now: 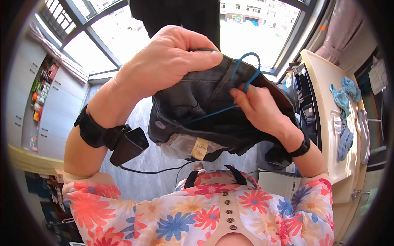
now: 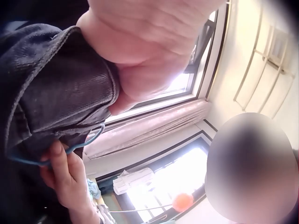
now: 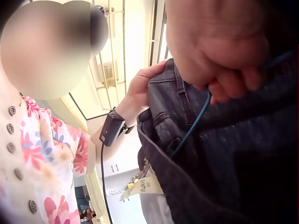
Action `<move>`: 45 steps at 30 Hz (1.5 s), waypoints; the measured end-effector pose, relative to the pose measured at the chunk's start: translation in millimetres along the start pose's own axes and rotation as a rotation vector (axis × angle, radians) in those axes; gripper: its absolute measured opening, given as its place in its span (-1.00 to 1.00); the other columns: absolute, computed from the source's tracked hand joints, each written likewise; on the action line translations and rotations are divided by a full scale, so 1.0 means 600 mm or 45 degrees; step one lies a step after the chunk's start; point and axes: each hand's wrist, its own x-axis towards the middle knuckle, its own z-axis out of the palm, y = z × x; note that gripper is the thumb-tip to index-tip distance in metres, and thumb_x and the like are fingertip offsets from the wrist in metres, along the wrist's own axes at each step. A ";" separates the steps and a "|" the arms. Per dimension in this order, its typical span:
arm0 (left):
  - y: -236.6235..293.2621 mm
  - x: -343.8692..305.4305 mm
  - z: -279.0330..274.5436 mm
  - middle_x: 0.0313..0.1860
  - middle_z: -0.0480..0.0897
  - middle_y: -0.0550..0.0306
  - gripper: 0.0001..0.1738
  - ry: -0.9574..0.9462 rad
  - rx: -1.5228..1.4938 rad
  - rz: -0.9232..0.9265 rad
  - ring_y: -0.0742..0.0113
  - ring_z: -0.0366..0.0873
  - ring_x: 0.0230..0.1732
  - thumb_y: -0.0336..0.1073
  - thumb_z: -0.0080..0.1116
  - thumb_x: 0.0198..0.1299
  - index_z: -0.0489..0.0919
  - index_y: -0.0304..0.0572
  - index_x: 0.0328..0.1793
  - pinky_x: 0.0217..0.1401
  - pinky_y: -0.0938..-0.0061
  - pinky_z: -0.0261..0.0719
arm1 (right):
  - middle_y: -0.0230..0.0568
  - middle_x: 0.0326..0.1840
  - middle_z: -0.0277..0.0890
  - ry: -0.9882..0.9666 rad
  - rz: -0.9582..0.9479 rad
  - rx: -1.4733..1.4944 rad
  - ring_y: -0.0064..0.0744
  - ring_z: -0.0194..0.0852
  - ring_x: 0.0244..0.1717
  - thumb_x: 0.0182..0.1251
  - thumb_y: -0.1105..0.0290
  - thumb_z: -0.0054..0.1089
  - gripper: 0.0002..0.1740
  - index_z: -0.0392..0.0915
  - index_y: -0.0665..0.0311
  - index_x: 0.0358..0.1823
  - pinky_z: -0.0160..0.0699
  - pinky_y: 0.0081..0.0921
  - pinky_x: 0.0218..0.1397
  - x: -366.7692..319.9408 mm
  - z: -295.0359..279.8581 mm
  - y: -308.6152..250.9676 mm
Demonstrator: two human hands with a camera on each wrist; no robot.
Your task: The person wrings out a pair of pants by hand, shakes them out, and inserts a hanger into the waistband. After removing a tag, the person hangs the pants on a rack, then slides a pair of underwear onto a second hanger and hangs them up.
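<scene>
Dark denim trousers (image 1: 176, 98) hang between the hands, waist opening toward the body, with a pale label (image 1: 200, 149) inside. My left hand (image 1: 164, 61) pinches the waistband at its far side, thumb on top. In my right hand (image 1: 262, 108) is a thin blue hanger (image 1: 213, 113), gripped near the base of its hook. The hook curves up above the fingers, and one arm of the hanger slants down into the waist, its end hidden by cloth. In the right wrist view, curled fingers (image 3: 231, 86) hold the blue wire close against the denim.
A black garment (image 1: 176, 16) hangs ahead before the large windows. At the right, a cream counter (image 1: 328, 110) carries blue cloths (image 1: 340, 100). Pale cabinets (image 1: 61, 115) line the left side. A black cable (image 1: 152, 172) runs from the left wrist camera.
</scene>
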 end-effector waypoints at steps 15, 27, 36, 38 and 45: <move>-0.025 -0.010 0.009 -0.38 0.64 0.21 -0.81 0.207 -0.701 -0.063 0.58 0.54 -0.42 -0.33 0.16 0.18 0.62 -0.35 -0.22 -0.35 0.73 0.53 | -0.11 -0.60 0.41 -0.128 -0.077 0.314 -0.17 0.38 -0.56 0.38 0.35 -0.08 -0.73 0.40 0.37 -0.45 0.36 -0.38 -0.44 0.012 0.047 -0.024; -0.023 -0.027 -0.021 -0.34 0.63 0.21 -0.77 -0.140 -0.390 -0.211 0.56 0.55 -0.35 -0.31 0.17 0.18 0.59 -0.33 -0.11 -0.27 0.72 0.52 | 0.08 -0.66 0.43 -0.078 -0.387 0.175 0.07 0.46 -0.58 0.25 0.30 0.06 -0.68 0.45 0.43 -0.54 0.44 -0.25 -0.52 0.024 0.094 -0.062; -0.003 -0.078 -0.035 -0.17 0.56 0.21 -0.64 -0.090 -0.030 0.091 0.56 0.49 -0.12 -0.52 0.02 0.16 0.45 -0.30 0.12 -0.02 0.65 0.45 | -0.03 -0.70 0.39 -0.059 -0.295 0.194 -0.07 0.45 -0.60 0.14 0.24 0.23 -0.67 0.48 0.38 -0.58 0.39 -0.37 -0.53 0.049 0.037 -0.094; 0.000 -0.085 -0.037 -0.18 0.57 0.21 -0.60 -0.135 -0.008 0.172 0.57 0.49 -0.12 -0.57 -0.03 0.13 0.42 -0.29 0.15 -0.03 0.67 0.44 | -0.02 -0.68 0.40 -0.047 -0.254 0.217 -0.06 0.44 -0.60 0.13 0.25 0.24 -0.67 0.49 0.39 -0.58 0.38 -0.36 -0.53 0.055 0.039 -0.098; -0.010 -0.075 0.002 -0.44 0.49 0.30 -0.89 0.435 0.332 0.269 0.63 0.36 -0.40 -0.42 0.04 0.23 0.51 -0.28 -0.15 -0.32 0.71 0.36 | 0.02 -0.55 0.46 -0.106 -0.400 0.157 -0.04 0.49 -0.47 0.09 0.33 0.23 -0.76 0.53 0.40 -0.44 0.45 -0.31 -0.38 0.057 0.015 -0.090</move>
